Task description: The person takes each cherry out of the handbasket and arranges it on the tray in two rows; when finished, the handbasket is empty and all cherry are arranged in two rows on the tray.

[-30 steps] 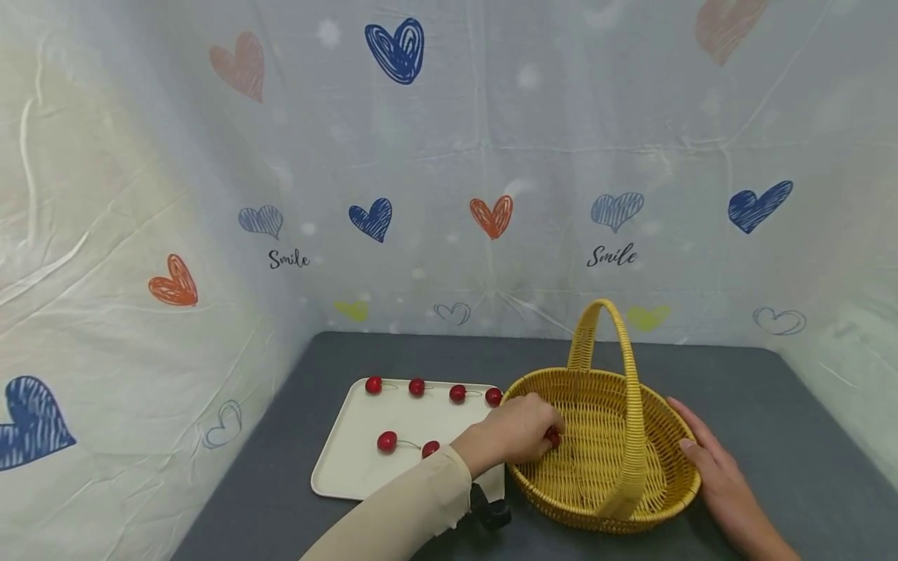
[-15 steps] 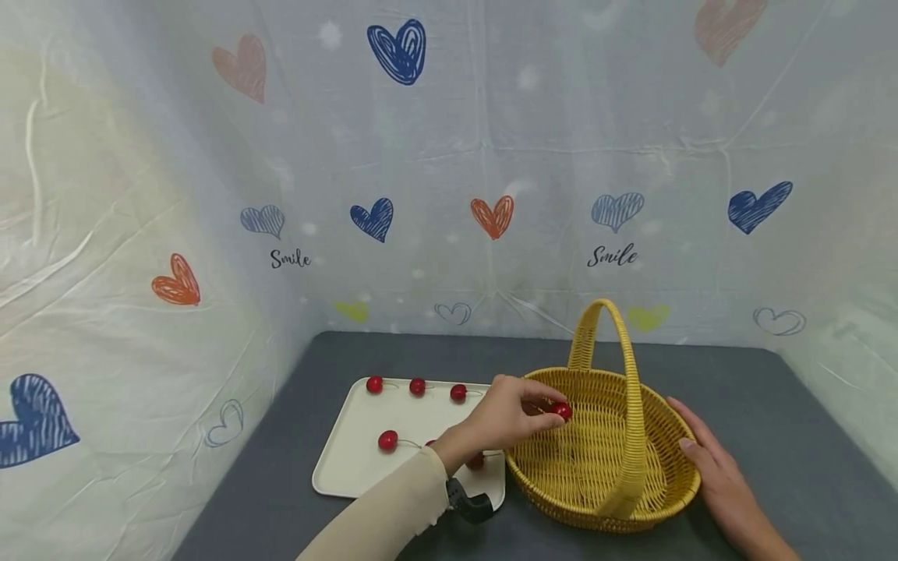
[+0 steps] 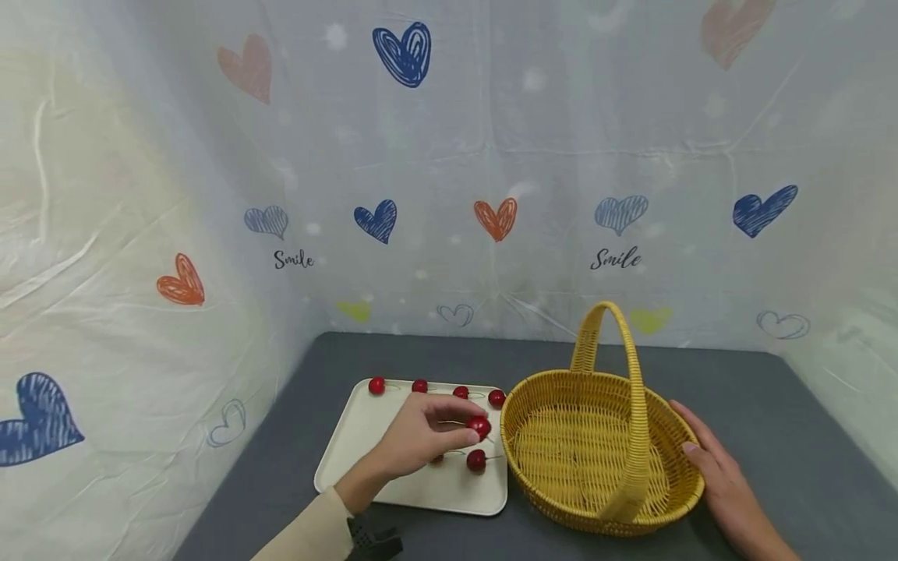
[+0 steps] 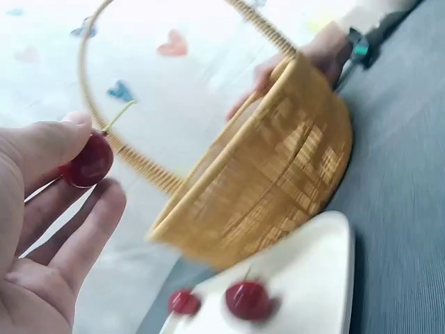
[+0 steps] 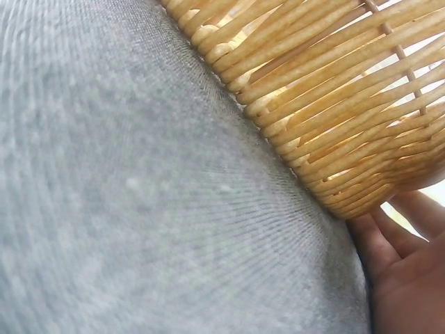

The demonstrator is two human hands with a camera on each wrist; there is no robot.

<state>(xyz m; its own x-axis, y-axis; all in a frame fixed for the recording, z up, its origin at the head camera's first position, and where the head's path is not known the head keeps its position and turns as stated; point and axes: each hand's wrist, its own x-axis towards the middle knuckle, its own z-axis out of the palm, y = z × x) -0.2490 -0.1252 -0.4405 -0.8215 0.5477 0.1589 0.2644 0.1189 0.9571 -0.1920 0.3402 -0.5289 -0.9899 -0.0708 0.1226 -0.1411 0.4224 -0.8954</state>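
In the head view my left hand (image 3: 418, 438) is above the white tray (image 3: 358, 460), pinching a red cherry (image 3: 479, 427) between thumb and fingers. The left wrist view shows this cherry (image 4: 92, 160) with its green stem pointing up. Several more cherries lie on the tray, among them a back-right cherry (image 3: 496, 399) and a front-right cherry (image 3: 476, 460); my left hand partly covers others. To the tray's right stands a yellow wicker basket (image 3: 575, 444), no cherry visible inside. My right hand (image 3: 726, 487) touches the basket's right side with extended fingers (image 5: 410, 212).
The basket's tall arched handle (image 3: 637, 421) rises over its opening. Tray and basket stand close together on a dark grey tabletop (image 3: 421, 354). A white curtain (image 3: 449, 156) printed with hearts hangs behind and at both sides.
My left hand has carried the cherry out of the basket and leftward over the tray. The back-right cherry shows again from behind it. My right hand stays at the basket.
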